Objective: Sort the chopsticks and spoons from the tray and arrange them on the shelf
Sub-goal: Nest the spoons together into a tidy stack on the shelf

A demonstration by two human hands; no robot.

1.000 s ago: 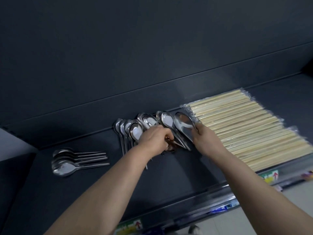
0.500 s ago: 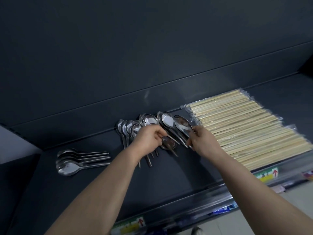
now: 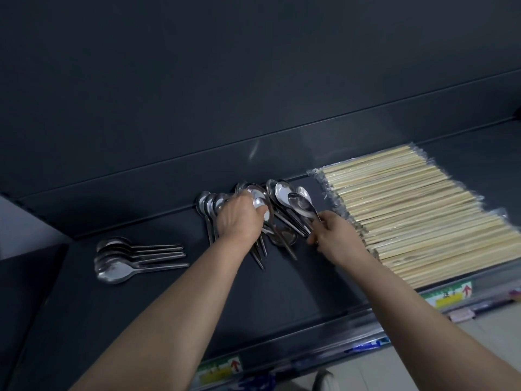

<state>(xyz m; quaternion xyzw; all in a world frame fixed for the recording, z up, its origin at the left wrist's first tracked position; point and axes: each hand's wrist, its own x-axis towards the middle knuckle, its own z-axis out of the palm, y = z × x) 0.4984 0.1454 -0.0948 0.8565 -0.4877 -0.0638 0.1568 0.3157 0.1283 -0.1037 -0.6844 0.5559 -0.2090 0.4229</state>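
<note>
On the dark shelf (image 3: 158, 300) a cluster of steel spoons (image 3: 283, 193) lies in the middle, bowls toward the back wall. My left hand (image 3: 239, 218) is closed over the left part of that cluster, gripping a shiny spoon (image 3: 260, 201) whose bowl shows past my fingers. My right hand (image 3: 335, 235) pinches the handle of another spoon (image 3: 301, 206), its bowl raised above the rest. Wrapped wooden chopsticks (image 3: 417, 210) lie in a wide row to the right, touching my right wrist. A separate stack of spoons (image 3: 124, 258) lies at the left.
The shelf's back wall (image 3: 253, 94) rises right behind the spoons. Its front rail (image 3: 324, 354) carries price labels (image 3: 448, 294). A lower dark surface (image 3: 25, 292) sits at the far left. Pale floor shows below the rail.
My left hand has slid further up over the left spoons and closed on one. My right hand has drawn back slightly and tilted its spoon's bowl upward.
</note>
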